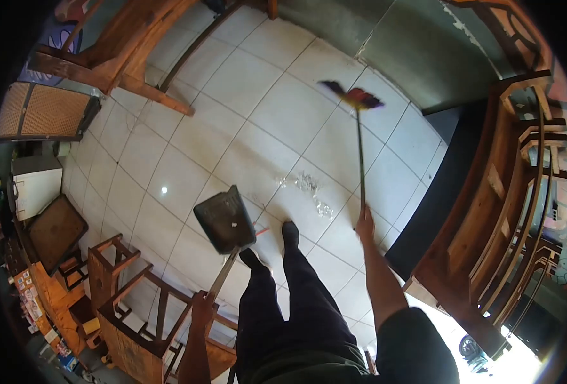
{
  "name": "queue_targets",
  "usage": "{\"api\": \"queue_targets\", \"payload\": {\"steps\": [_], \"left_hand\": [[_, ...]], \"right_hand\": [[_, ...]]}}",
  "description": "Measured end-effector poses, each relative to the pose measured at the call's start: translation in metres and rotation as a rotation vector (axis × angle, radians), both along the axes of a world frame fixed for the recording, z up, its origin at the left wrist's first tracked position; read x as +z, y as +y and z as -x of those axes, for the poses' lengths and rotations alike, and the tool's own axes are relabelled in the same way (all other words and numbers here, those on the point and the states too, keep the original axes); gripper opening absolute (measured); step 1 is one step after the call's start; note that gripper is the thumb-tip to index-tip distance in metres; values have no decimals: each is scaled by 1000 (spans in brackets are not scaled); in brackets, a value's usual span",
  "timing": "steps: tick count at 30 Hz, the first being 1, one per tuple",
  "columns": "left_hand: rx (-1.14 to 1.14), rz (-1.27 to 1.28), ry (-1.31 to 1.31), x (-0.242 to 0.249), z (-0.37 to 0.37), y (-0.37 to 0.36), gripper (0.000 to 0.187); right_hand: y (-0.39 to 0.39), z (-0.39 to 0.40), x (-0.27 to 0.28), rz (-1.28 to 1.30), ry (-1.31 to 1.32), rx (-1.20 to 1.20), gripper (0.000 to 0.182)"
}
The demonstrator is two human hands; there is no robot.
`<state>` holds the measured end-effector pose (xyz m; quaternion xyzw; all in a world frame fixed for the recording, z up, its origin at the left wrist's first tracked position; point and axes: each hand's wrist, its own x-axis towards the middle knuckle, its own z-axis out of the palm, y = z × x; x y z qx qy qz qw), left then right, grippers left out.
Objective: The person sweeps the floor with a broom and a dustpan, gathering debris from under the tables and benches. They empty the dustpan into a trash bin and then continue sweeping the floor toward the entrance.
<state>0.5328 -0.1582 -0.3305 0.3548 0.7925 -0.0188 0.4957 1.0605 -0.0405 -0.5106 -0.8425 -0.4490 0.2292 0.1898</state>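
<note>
My right hand [365,225] is closed round the lower end of a long broom handle. The broom [358,99] reaches forward, its dark, red and yellow head out over the tiles near the far wall. In my left hand [203,306] is the handle of a dustpan [214,221], a dark square scoop held out in front of my left foot. A small pale bit lies inside the pan. Between the dustpan and the broom, a scatter of clear, shiny debris [308,184] lies on the floor ahead of my right shoe.
White floor tiles [232,83] stretch ahead to a grey-green wall [424,57]. A long wooden bench [482,224] stands along the right. Wooden stools [130,320] crowd the lower left, and wooden furniture [123,51] stands at upper left. A thin red stick [262,231] shows beside the dustpan.
</note>
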Motion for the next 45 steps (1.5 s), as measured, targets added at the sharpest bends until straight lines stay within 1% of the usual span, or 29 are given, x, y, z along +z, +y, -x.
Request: {"api": "queue_targets", "payload": {"steps": [1, 2, 5, 7, 8, 9, 10, 11, 13, 14, 15, 16, 17, 21, 22, 23, 24, 26, 27, 28, 29, 31, 36, 38, 39, 41, 43, 44, 45], "left_hand": [[170, 86, -56, 30, -24, 18, 30], [166, 99, -38, 30, -28, 11, 30], [195, 64, -112, 37, -24, -5, 27], [203, 76, -109, 40, -19, -14, 26], [214, 83, -117, 39, -19, -20, 26], [185, 80, -86, 35, -15, -27, 28], [190, 71, -100, 34, -14, -33, 28], [150, 102, -63, 34, -13, -38, 30], [89, 157, 16, 32, -13, -49, 35], [98, 149, 12, 29, -12, -56, 35], [100, 145, 7, 25, -10, -65, 36], [110, 140, 5, 23, -9, -78, 37], [134, 131, 9, 21, -9, -90, 37], [162, 88, 12, 10, -10, -136, 35], [225, 62, -23, 6, -8, -152, 36], [89, 111, 20, -15, 5, -179, 39], [111, 105, 13, -22, 10, -205, 39], [-119, -87, -5, -32, 14, -243, 39], [220, 158, -5, 0, -4, -222, 40], [232, 170, -4, 2, -6, -236, 40], [243, 171, -16, 3, -6, -250, 40], [254, 181, -27, 2, -3, -268, 40], [317, 143, -63, -14, -15, -310, 30], [263, 143, -17, -10, -28, -309, 30], [300, 139, -11, -14, -34, -312, 33], [402, 140, -48, -38, -45, -338, 35], [447, 198, -20, -29, -61, -318, 39], [508, 169, -16, -34, -68, -314, 39], [542, 196, -40, -37, -73, -318, 40]], "right_hand": [[42, 5, 20, 229, 115, -168, 35], [73, 6, 30, 275, 214, -253, 40], [92, -10, 6, 428, 354, -270, 37], [59, -17, -17, 454, 129, -115, 35], [9, -28, -62, 295, -124, 54, 36], [-12, -15, -23, 546, 134, -39, 46], [-90, -23, -67, 152, -312, 383, 49], [-121, -7, -23, 556, -31, 233, 52], [-216, 6, 18, 612, -29, 371, 55], [-204, 31, 96, 878, 94, 317, 45], [-226, 38, 122, 923, 95, 317, 44], [-284, 24, 98, 795, 78, 417, 42], [-284, 29, 128, 796, 175, 317, 39], [-329, 18, 135, 435, 199, 386, 40], [-312, 25, 145, 569, 202, 377, 41], [-294, 34, 143, 656, 164, 373, 42], [-273, 42, 138, 739, 119, 377, 43], [-243, 53, 89, 416, 90, 516, 45], [-216, 65, 66, 477, 51, 509, 47], [-190, 75, 39, 365, -25, 612, 47], [-147, 98, 39, 532, -24, 509, 49], [-86, 118, 7, 320, -9, 605, 44], [19, 143, -12, 392, 37, 462, 37], [6, 131, 5, 396, -48, 643, 39], [-16, 117, -2, 529, -73, 583, 38], [-97, 65, -11, 532, -158, 923, 40], [-189, 21, 7, 694, -169, 852, 40], [-209, 24, 59, 787, -98, 731, 40], [-229, 20, 91, 721, -104, 821, 42]]}}
